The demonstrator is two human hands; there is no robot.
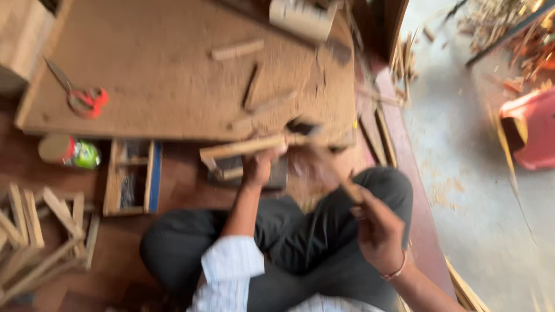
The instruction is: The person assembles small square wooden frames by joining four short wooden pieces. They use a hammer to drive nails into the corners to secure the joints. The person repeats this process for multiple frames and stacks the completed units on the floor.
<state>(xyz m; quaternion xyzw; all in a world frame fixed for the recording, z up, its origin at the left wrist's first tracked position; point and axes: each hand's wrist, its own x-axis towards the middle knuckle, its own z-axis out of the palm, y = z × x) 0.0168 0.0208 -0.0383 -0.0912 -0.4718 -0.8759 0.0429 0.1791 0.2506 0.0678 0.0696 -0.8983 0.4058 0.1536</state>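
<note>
Right hand (378,231), nearest, closed round a hammer handle (347,186); its head (302,126) motion-blurred. Left hand (258,166) grips a wood strip (243,148) over crossed legs, fingers partly hidden. Beyond: board (162,75), red-handled scissors (81,98), green can (70,152), loose strips (34,231) cut off left.

Scissors (85,101): orange-red handles
Trousers (300,231): dark grey
Sleeve (228,271): white, thin checks
Jar (69,152): green label, tan lid
Board (173,75): brown
Tub (532,133): red
</note>
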